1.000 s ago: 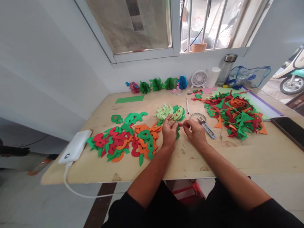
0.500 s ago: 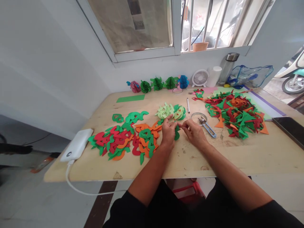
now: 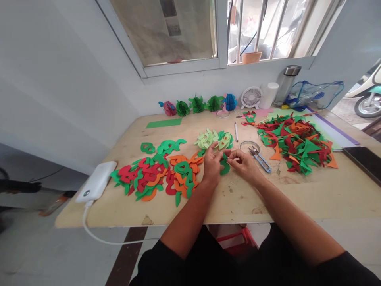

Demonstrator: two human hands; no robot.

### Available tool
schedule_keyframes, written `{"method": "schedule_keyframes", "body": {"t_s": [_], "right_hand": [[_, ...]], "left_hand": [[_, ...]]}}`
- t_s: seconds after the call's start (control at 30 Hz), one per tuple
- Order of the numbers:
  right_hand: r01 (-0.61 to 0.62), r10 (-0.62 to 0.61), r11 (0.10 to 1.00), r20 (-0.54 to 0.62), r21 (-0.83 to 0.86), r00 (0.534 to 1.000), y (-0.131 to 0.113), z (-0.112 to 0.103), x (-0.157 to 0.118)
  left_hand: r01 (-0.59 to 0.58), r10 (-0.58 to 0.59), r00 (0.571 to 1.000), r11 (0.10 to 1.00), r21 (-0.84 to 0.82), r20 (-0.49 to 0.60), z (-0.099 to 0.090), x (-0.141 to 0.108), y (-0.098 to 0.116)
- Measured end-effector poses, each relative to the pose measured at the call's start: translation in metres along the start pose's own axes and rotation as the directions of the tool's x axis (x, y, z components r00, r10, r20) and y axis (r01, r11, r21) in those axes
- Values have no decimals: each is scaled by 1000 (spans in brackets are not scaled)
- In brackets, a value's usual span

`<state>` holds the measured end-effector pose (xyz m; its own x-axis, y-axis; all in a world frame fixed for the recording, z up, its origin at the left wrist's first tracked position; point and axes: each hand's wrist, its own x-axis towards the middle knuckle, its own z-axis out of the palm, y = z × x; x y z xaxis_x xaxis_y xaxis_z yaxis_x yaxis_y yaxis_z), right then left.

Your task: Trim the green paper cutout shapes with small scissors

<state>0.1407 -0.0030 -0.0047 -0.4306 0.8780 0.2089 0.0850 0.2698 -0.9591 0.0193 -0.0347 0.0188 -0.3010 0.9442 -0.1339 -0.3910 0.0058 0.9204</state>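
Left hand (image 3: 212,163) gripped wavy green paper cutout (image 3: 225,168) between fingers; right hand (image 3: 243,163) pinched its right edge. Blue-handled metal snips (image 3: 263,163) lay nearby.

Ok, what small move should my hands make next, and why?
Perhaps pinch the curved green paper cutout along its right edge with your right hand, since your left hand holds it and your right is at that edge.
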Motion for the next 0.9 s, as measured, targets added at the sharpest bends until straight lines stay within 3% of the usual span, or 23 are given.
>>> {"method": "schedule_keyframes", "body": {"t_s": [0.27,0.53,0.9], "right_hand": [[-63,66,996,-48,58,997,0,3,1],[-115,128,988,-126,103,984,-1,1,1],[-104,111,993,-148,57,983,-3,0,0]], "left_hand": [[-24,25,991,1000,-14,132,1,3,-6],[81,-82,995,996,28,54,-1,3,-8],[110,-110,994,994,21,-13,2,2,-6]]}}
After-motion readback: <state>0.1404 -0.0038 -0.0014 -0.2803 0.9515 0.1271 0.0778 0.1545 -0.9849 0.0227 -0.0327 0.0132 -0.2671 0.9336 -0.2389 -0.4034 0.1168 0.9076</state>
